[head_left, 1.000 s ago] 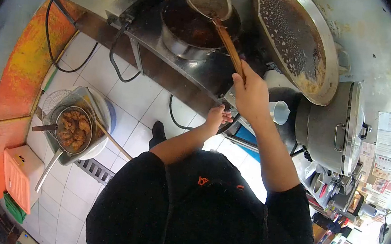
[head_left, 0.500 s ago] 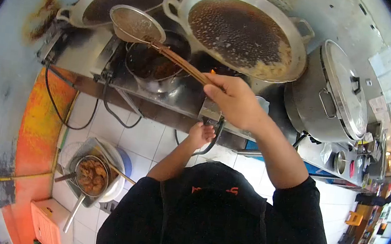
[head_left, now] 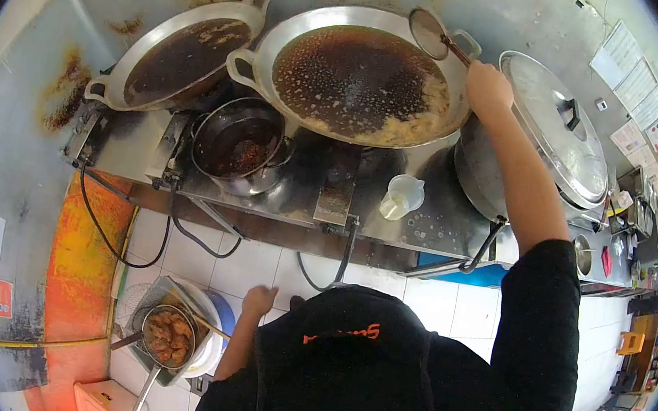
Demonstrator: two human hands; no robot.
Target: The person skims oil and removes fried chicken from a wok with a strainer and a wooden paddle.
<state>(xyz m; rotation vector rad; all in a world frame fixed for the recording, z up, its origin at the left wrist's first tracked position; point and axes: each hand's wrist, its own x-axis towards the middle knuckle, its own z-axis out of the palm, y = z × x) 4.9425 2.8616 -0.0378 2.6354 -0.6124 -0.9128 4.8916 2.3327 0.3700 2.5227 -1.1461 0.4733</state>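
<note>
My right hand (head_left: 488, 91) is closed around the wooden handle of a round wire mesh strainer (head_left: 428, 34). The strainer is raised over the far right rim of a wide metal wok (head_left: 270, 43) of dark, bubbling oil, close to the wok's loop handle. Low at my left side, my left hand (head_left: 259, 301) hangs above the floor and holds nothing. Its thumb stands apart; the other fingers are loosely bent and partly hidden. A metal pot (head_left: 250, 184) with dark liquid and brown bits sits in front of the woks.
At left stands a second wok (head_left: 120, 76) of dark oil. A large lidded pot (head_left: 475, 165) is on the right, with a clear plastic jug (head_left: 405, 194) on the steel counter (head_left: 375, 225). Down left, a ladle-like strainer holds fried pieces (head_left: 168, 337) over a bin.
My right hand has carried the strainer from above the small pot to the wok's far right rim. My left hand has dropped back toward my left side. The view has shifted.
</note>
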